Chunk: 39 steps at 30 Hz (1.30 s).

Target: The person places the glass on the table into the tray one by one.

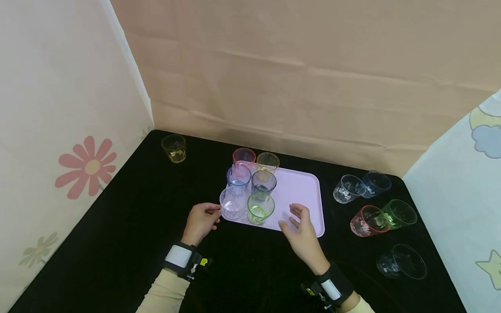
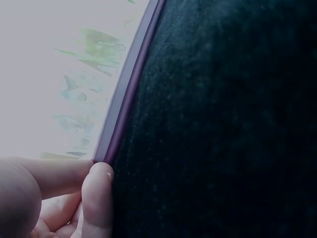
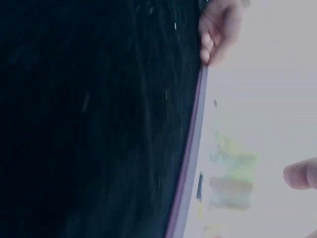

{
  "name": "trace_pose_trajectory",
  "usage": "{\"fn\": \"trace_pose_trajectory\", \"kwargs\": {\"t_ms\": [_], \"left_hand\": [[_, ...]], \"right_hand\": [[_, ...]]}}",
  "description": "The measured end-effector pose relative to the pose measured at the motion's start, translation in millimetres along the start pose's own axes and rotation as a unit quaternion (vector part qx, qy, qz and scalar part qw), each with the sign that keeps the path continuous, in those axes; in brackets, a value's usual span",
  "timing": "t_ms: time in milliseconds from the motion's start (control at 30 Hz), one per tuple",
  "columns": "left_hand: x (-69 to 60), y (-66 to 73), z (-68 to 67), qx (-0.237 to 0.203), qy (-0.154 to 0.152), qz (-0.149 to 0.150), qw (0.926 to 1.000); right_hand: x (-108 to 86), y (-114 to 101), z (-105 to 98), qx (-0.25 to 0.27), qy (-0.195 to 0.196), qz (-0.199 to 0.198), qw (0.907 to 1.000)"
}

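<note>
On the black table lies a lilac tray (image 1: 299,191) with several tumblers at its left: red-rimmed (image 1: 244,157), yellow (image 1: 268,161), blue (image 1: 238,177), grey (image 1: 264,181), clear (image 1: 232,205) and green (image 1: 260,209). My left hand (image 1: 200,222) pinches the tray's near left corner; the left wrist view shows thumb and finger (image 2: 96,193) meeting on the tray rim (image 2: 119,99). Over the tray's near right part, my right hand (image 1: 303,239) has its fingers spread and bent loosely, holding nothing. The right wrist view shows a fingertip (image 3: 299,174) apart from the rim (image 3: 190,144).
At the right lie or stand several tumblers: clear (image 1: 346,190), blue (image 1: 376,184), red (image 1: 365,222), green (image 1: 401,214) and another clear one (image 1: 409,261). A yellow tumbler (image 1: 174,150) stands at the far left. Paper walls border the table's back and sides.
</note>
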State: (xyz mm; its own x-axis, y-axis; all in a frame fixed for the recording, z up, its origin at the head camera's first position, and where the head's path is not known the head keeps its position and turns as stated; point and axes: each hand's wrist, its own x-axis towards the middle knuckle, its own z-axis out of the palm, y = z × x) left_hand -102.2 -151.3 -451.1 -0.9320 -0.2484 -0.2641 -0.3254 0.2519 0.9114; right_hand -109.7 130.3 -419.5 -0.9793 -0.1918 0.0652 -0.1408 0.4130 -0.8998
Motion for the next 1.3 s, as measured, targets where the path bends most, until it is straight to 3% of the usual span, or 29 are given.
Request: {"fn": "trace_pose_trajectory", "kwargs": {"t_ms": [233,467,700,933,1300], "left_hand": [[0.4,2.0,-1.2,0.006,-0.004,0.001,1.0000],[0.5,3.0,-2.9,0.005,-0.012,-0.011,0.9999],[1.3,3.3,-3.0,0.006,-0.012,-0.010,0.9999],[0.9,2.5,-4.0,0.007,-0.009,-0.009,0.9999],[0.5,2.7,-2.1,0.008,-0.010,-0.013,0.9998]], "right_hand": [[-0.6,5.0,-41.7,-0.090,0.049,-0.005,0.9947],[2.0,16.3,-69.8,-0.158,0.035,0.043,0.9858],[1.0,25.5,-80.5,-0.208,0.009,0.107,0.9721],[-0.5,34.9,-86.8,-0.265,-0.037,0.154,0.9512],[0.1,45.8,-91.6,-0.301,-0.079,0.176,0.9340]]}}
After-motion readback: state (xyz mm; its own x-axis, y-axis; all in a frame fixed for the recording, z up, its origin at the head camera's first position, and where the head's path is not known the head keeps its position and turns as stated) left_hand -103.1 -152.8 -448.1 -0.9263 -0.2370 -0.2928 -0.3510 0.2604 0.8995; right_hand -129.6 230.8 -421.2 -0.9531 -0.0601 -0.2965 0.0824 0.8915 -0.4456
